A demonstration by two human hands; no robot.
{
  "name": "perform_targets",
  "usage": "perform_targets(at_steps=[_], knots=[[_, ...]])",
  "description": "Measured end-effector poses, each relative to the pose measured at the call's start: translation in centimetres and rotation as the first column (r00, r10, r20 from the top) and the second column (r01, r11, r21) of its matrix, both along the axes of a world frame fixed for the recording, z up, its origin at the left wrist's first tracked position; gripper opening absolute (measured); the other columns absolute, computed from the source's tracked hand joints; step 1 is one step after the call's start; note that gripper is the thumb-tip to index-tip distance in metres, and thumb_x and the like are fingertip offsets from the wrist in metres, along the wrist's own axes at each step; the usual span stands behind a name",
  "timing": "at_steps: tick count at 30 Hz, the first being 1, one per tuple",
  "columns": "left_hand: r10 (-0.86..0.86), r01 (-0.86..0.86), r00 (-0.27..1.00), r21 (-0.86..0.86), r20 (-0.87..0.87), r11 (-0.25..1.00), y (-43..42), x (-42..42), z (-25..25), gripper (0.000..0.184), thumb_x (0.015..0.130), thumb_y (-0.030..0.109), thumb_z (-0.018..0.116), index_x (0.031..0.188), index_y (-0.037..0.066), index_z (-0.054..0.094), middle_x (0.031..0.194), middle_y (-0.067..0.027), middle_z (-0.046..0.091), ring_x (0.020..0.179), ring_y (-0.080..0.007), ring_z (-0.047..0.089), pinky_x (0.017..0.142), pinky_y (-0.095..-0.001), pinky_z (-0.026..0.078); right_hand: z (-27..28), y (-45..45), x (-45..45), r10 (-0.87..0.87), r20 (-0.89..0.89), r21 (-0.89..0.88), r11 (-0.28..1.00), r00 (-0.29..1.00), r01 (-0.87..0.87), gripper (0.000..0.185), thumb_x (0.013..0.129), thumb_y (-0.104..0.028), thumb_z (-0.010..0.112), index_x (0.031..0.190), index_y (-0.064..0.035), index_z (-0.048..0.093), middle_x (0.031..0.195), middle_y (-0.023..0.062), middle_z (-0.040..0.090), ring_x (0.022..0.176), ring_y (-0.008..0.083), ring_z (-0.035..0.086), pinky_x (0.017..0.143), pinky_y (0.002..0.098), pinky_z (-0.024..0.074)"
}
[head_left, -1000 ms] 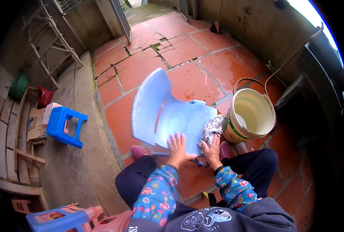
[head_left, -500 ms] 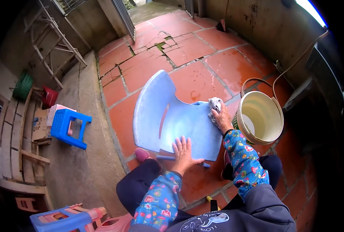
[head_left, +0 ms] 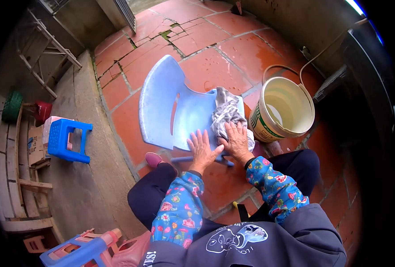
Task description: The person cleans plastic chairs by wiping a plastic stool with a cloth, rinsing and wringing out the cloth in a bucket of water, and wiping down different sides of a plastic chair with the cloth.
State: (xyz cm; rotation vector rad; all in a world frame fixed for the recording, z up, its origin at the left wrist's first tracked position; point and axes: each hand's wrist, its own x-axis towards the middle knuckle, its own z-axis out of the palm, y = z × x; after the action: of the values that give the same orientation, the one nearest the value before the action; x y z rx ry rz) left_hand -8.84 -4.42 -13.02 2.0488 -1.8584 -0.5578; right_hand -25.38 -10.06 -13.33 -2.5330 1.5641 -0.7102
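Observation:
A light blue plastic chair (head_left: 161, 104) lies tipped in front of me, its slotted backrest to the left and its seat to the right. My left hand (head_left: 202, 150) rests with spread fingers on the chair's near part. A grey-white cloth (head_left: 226, 111) lies bunched on the seat, and my right hand (head_left: 236, 141) presses flat on its near end, fingers stretched out. The two thumbs are close together. Just right of the cloth stands a pale bucket (head_left: 263, 116) with some liquid in it.
A blue stool (head_left: 60, 140) stands at left beside a cardboard box (head_left: 36, 146) and wooden slats. More plastic stools (head_left: 79, 250) are at lower left. A brown hose (head_left: 305, 66) runs behind the bucket. Cracked red tiles (head_left: 206, 66) cover the floor.
My right hand has moved from the seat's far right edge back toward my left hand. The cloth, bunched small before, now lies spread wider over the seat. My left hand stays on the chair.

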Motion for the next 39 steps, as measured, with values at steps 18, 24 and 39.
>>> perform_targets(at_steps=[18, 24, 39], knots=[[-0.154, 0.145, 0.966, 0.056, 0.206, 0.988, 0.5, 0.6, 1.0, 0.111, 0.071, 0.065, 0.071, 0.151, 0.006, 0.022, 0.154, -0.0298, 0.014, 0.141, -0.0542, 0.008, 0.112, -0.0631, 0.004, 0.8, -15.5, -0.6, -0.119, 0.098, 0.155, 0.983, 0.988, 0.103, 0.056, 0.084, -0.048, 0.062, 0.130, -0.0155, 0.053, 0.136, 0.0119, 0.051, 0.124, 0.0338, 0.047, 0.099, 0.0472, 0.0409], [-0.130, 0.130, 0.974, 0.011, 0.188, 0.991, 0.7, 0.4, 0.8, 0.111, 0.070, 0.065, 0.071, 0.150, 0.005, 0.023, 0.154, -0.0311, 0.015, 0.141, -0.0545, 0.008, 0.112, -0.0642, 0.004, 0.2, -15.0, -1.9, -0.229, 0.498, 0.299, 0.951, 0.836, 0.083, 0.057, 0.084, -0.039, 0.067, 0.129, -0.0066, 0.051, 0.118, 0.0217, 0.060, 0.110, 0.0410, 0.055, 0.096, 0.0454, 0.0434], [-0.109, 0.100, 0.973, 0.053, 0.205, 0.994, 0.0, 0.2, 1.4, 0.109, 0.070, 0.065, 0.070, 0.149, 0.004, 0.027, 0.153, -0.0311, 0.018, 0.141, -0.0538, 0.010, 0.112, -0.0642, 0.004, 1.2, 6.5, -2.2, -0.554, 0.514, 0.669, 0.737, 0.655, 0.098, 0.065, 0.088, -0.039, 0.063, 0.126, 0.0028, 0.031, 0.108, 0.0314, 0.060, 0.101, 0.0462, 0.060, 0.087, 0.0481, 0.0468]])
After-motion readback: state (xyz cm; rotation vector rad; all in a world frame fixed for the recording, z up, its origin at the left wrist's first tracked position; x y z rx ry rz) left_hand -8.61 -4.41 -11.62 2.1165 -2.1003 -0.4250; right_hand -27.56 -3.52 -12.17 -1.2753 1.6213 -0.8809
